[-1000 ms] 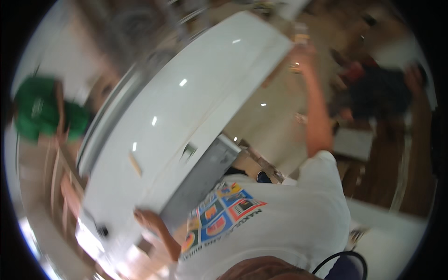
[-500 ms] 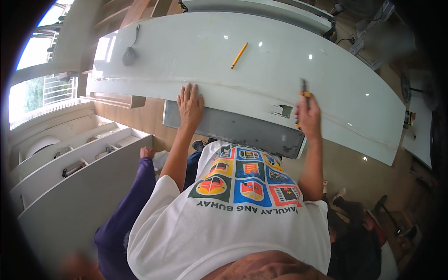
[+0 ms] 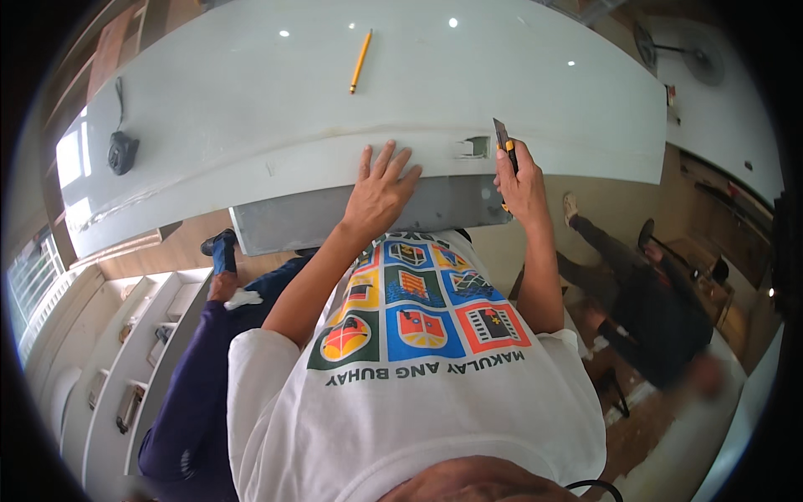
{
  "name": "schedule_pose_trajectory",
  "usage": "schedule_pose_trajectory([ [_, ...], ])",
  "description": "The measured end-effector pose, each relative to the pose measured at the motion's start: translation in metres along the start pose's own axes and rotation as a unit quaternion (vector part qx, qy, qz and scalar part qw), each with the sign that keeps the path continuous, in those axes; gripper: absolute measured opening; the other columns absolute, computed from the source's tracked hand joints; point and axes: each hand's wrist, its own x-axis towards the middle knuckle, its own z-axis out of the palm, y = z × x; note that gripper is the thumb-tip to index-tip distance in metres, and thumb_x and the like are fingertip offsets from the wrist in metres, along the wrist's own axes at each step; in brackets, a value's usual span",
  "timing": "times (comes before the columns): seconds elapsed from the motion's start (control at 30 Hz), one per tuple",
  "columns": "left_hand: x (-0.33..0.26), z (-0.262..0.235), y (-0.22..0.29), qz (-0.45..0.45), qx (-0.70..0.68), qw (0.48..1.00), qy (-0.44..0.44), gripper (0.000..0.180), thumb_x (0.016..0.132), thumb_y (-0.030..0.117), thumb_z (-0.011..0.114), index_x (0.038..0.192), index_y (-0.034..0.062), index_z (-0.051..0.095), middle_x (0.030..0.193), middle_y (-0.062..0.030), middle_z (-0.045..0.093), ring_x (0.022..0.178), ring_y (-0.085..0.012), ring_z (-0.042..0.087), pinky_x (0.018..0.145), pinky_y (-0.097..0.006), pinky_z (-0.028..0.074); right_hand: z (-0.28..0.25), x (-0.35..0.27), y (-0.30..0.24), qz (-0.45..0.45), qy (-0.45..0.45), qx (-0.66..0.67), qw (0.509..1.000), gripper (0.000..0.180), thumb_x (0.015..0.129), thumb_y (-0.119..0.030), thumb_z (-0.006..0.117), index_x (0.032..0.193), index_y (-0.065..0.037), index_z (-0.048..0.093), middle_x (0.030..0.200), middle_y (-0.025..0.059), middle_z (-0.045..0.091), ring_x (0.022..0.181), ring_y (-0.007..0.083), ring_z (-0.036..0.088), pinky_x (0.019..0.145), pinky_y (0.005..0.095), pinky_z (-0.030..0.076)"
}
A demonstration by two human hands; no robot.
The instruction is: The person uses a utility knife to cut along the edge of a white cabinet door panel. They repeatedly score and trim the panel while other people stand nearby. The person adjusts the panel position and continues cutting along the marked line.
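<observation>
My left hand (image 3: 381,197) rests on the near edge of a glossy pale panel (image 3: 234,92), fingers spread, left of a small rectangular cutout (image 3: 477,147). The cutout has a rough left side. In my right hand (image 3: 525,186) is a black and yellow utility knife (image 3: 505,144), gripped at the handle, its blade pointing up and away. The knife stands just right of the cutout; whether the blade touches the panel I cannot tell. A yellow pencil (image 3: 361,63) lies farther back on the panel. Below the near edge is a grey board (image 3: 293,219).
A dark tape measure (image 3: 122,153) lies at the panel's left end. To the lower left, a person in a purple sleeve (image 3: 180,393) is beside a white compartmented cabinet (image 3: 109,410). Another person in dark clothes (image 3: 661,314) is at the right.
My left hand has shifted right along the edge, nearer the cutout. The knife in my right hand has also come closer to the cutout. The whole view has turned.
</observation>
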Motion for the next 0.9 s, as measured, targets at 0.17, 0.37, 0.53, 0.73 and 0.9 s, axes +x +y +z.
schedule_pose_trajectory([
  [0.17, 0.015, 0.005, -0.022, -0.063, -0.035, 0.994, 0.079, 0.031, 0.091, 0.016, 0.074, 0.121, 0.0091, 0.072, 0.122, -0.0114, 0.067, 0.125, -0.0316, 0.058, 0.114, -0.05, 0.038, -0.001, -0.017, 0.01, -0.037, -0.039, -0.091, 0.994, 0.03, 0.106, -0.03, 0.057, 0.112, -0.001, 0.058, 0.076, 0.0191, 0.063, 0.067, 0.0363, 0.064, 0.064, 0.0434, 0.05],
  [0.37, -0.031, -0.072, -0.093, -0.303, 0.054, 0.94, 0.144, 0.031, 0.093, 0.02, 0.074, 0.119, 0.0044, 0.074, 0.114, -0.0152, 0.072, 0.11, -0.0334, 0.065, 0.098, -0.044, 0.05, 0.046, -0.009, 0.006, -0.198, -0.103, -0.087, 0.971, 0.026, 0.102, -0.024, 0.063, 0.107, 0.001, 0.058, 0.092, 0.0239, 0.067, 0.083, 0.0463, 0.064, 0.072, 0.0478, 0.051],
  [0.53, -0.097, -0.104, -0.107, -0.415, 0.046, 0.904, 0.088, 0.034, 0.093, 0.023, 0.075, 0.121, 0.0048, 0.074, 0.109, -0.0143, 0.073, 0.096, -0.0294, 0.07, 0.09, -0.039, 0.053, 0.096, -0.012, -0.023, -0.308, -0.209, -0.057, 0.926, 0.022, 0.101, -0.019, 0.063, 0.106, 0.001, 0.057, 0.098, 0.0229, 0.068, 0.087, 0.045, 0.066, 0.074, 0.0493, 0.052],
  [0.73, -0.104, -0.127, -0.131, -0.466, -0.007, 0.874, 0.136, 0.034, 0.093, 0.026, 0.072, 0.119, 0.005, 0.072, 0.11, -0.016, 0.073, 0.098, -0.0342, 0.07, 0.088, -0.041, 0.053, 0.107, -0.01, -0.036, -0.317, -0.245, -0.119, 0.908, 0.024, 0.102, -0.023, 0.062, 0.109, 0.0, 0.058, 0.098, 0.0208, 0.069, 0.086, 0.0429, 0.067, 0.074, 0.0487, 0.054],
  [0.9, -0.08, -0.116, -0.128, -0.384, -0.064, 0.921, 0.033, 0.037, 0.084, 0.027, 0.082, 0.111, 0.003, 0.074, 0.097, -0.0131, 0.072, 0.086, -0.0272, 0.067, 0.082, -0.038, 0.053, 0.118, -0.013, -0.056, -0.318, -0.259, -0.164, 0.897, 0.024, 0.102, -0.027, 0.06, 0.104, -0.003, 0.057, 0.099, 0.0188, 0.069, 0.089, 0.0429, 0.067, 0.075, 0.0514, 0.054],
])
